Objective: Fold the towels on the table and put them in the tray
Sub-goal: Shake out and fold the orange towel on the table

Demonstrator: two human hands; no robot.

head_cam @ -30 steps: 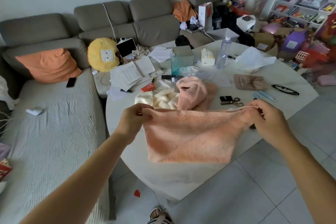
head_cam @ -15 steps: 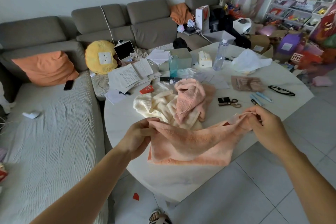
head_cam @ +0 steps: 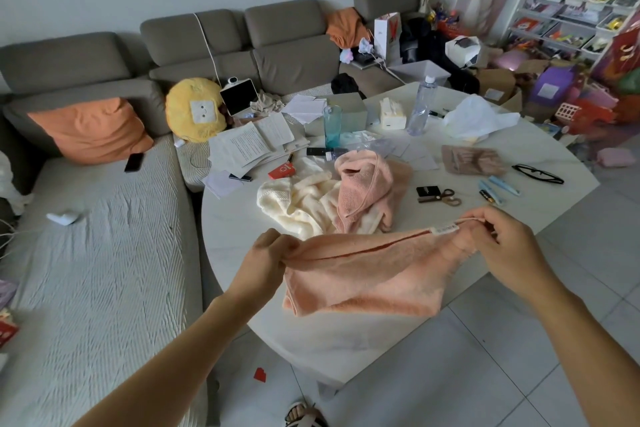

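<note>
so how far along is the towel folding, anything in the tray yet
Early. Done: nothing looks finished; no folded towel lies on the table, and I cannot make out a tray with towels in it. In hand: the left hand and right hand pinch the top edge of the peach towel, stretched between them. Left: the cream towel and pink towel lie crumpled behind.

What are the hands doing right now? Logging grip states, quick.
Left hand: grips the left end of the peach towel.
Right hand: pinches the towel's right top edge, near its label.
</note>
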